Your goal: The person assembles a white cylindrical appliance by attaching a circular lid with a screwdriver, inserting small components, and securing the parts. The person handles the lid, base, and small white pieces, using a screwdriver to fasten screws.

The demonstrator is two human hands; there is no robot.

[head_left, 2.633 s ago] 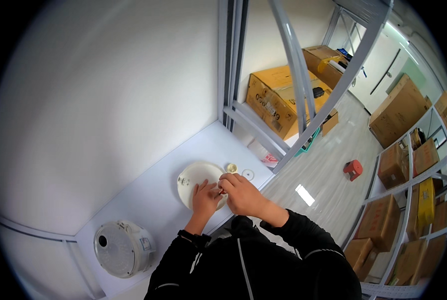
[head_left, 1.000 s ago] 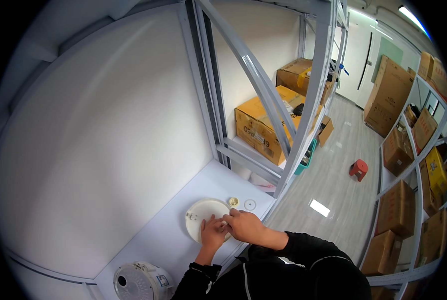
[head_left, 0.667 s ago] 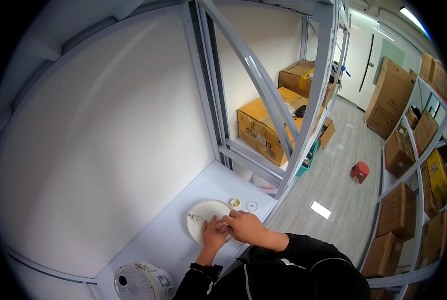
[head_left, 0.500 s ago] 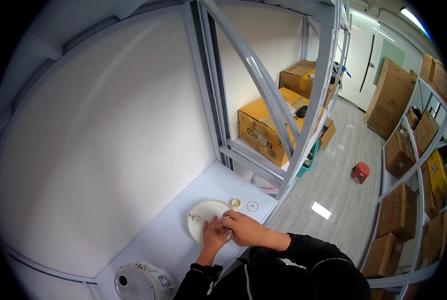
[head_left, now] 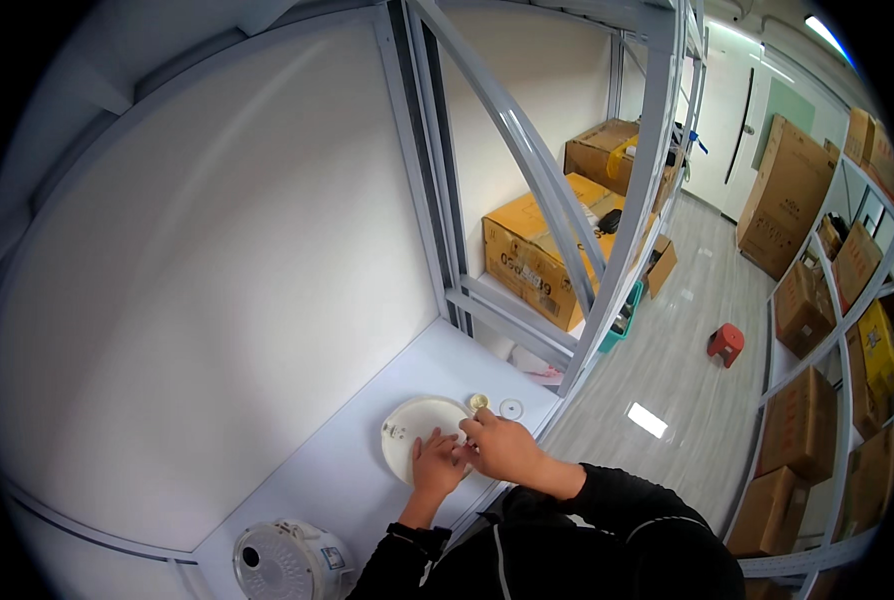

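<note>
A round white dish-like disc [head_left: 407, 422] lies on the shelf top in front of me, with a few small dark parts near its left edge. My left hand [head_left: 437, 468] rests over its near side, fingers spread and pointing away. Beside it, at the disc's right edge, my right hand [head_left: 507, 450] is closed in a pinch; whatever its fingertips hold is hidden. The two hands meet or nearly meet. Just beyond the right hand sit a small yellowish round piece [head_left: 479, 401] and a thin pale ring [head_left: 511, 409] with a centre mark.
A white drum-shaped appliance [head_left: 285, 562] stands at the near left. Grey rack uprights [head_left: 627, 230] border the shelf on the right, with a yellow carton [head_left: 535, 255] behind them. A red stool [head_left: 726, 345] stands on the floor, facing shelves of cardboard boxes [head_left: 795, 425].
My right hand has shifted slightly, its fingertips lifting a little toward the disc's right edge. The left hand stays over the disc. The whole view has moved a few pixels.
</note>
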